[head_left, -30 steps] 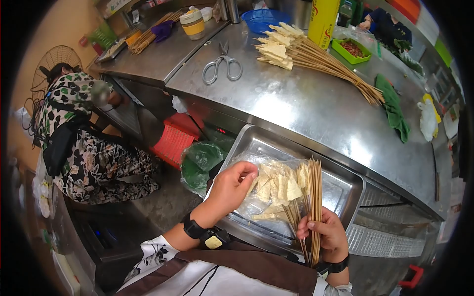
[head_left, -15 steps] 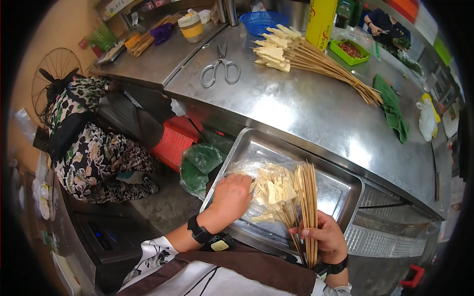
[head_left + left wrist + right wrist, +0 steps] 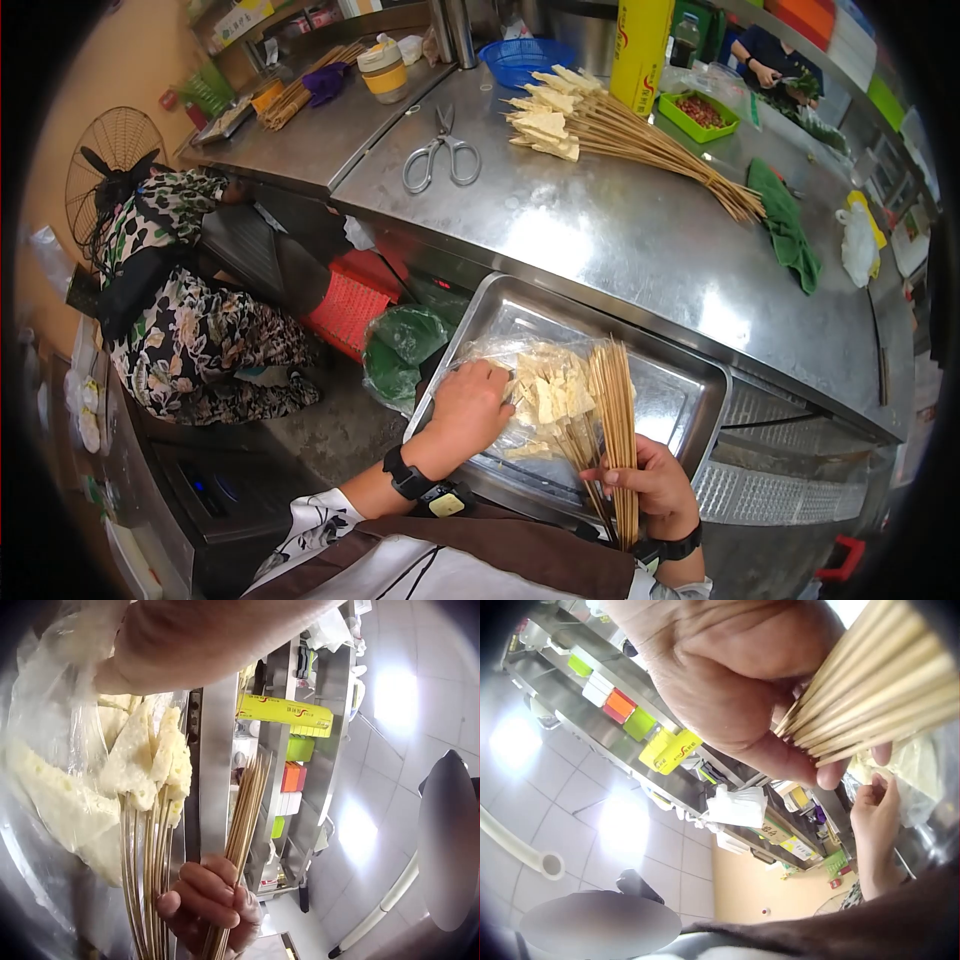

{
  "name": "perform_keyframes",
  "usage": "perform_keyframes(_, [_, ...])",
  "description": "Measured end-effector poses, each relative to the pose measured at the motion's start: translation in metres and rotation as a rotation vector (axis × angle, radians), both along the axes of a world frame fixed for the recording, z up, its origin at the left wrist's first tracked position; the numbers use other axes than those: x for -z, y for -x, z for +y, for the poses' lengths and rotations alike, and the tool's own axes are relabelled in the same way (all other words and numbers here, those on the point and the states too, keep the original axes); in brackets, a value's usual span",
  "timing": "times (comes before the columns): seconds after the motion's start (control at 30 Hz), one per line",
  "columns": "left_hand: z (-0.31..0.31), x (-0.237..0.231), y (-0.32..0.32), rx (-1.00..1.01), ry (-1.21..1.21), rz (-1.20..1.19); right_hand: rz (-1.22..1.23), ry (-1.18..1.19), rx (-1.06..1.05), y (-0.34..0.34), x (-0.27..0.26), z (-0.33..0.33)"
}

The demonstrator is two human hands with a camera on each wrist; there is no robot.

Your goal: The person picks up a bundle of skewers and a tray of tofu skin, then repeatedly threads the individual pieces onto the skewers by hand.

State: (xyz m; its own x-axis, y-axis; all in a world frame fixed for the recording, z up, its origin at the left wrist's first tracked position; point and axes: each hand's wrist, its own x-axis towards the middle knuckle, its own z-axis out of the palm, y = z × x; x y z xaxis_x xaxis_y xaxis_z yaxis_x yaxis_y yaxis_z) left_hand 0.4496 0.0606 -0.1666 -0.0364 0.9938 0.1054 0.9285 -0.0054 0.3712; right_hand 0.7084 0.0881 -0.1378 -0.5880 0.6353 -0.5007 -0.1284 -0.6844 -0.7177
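My right hand grips an upright bundle of bare bamboo skewers. Several more skewers, tipped with folded pale yellow spongy pieces, stand beside its fingers. A clear plastic bag with more such pieces lies in the metal tray. At the bag's left side my left hand reaches down with bent fingers. In the right wrist view, the left thumb and finger come close together by the pale pieces; I cannot tell whether they pinch one.
Behind the tray runs a steel counter with scissors, a bundle of filled skewers, a green cloth and a green box. A lined bin and a red crate stand left. Another person bends over nearby.
My left hand has gone from raised beside the pieces down to the bag's left side, fingers bending. My right hand keeps holding the skewers, shifting slightly left. The person at left has bent further.
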Motion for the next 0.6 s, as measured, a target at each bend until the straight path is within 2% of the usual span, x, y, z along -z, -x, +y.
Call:
perform_keyframes(0.1, [0.002,0.003,0.001,0.015,0.058,0.068,-0.021,0.005,-0.004,0.001,-0.004,0.000])
perform_keyframes(0.23, [0.002,0.004,0.005,-0.019,0.000,0.035,-0.027,0.028,-0.030,-0.003,0.000,0.001])
perform_keyframes(0.3, [0.000,-0.006,0.008,-0.084,-0.017,-0.179,0.012,0.017,-0.040,-0.005,0.007,0.001])
perform_keyframes(0.33, [0.000,-0.007,0.008,-0.086,-0.020,-0.177,0.049,0.009,-0.053,-0.006,0.009,0.000])
perform_keyframes(0.4, [0.000,-0.009,0.010,-0.195,0.000,-0.699,0.026,-0.004,-0.052,-0.003,0.006,0.000])
perform_keyframes(0.43, [0.001,-0.009,0.010,-0.197,-0.006,-0.698,0.001,-0.015,-0.049,-0.002,0.004,-0.001])
perform_keyframes(0.5, [0.006,-0.007,0.009,-0.165,-0.061,-1.285,-0.032,0.003,-0.053,0.000,0.000,-0.001])
perform_keyframes(0.53, [0.008,-0.011,0.008,-0.162,-0.069,-1.285,-0.068,0.026,-0.053,0.001,-0.002,-0.001])
perform_keyframes(0.6, [0.012,-0.021,0.007,-0.340,0.099,-1.617,-0.068,0.004,-0.063,0.003,-0.002,-0.002])
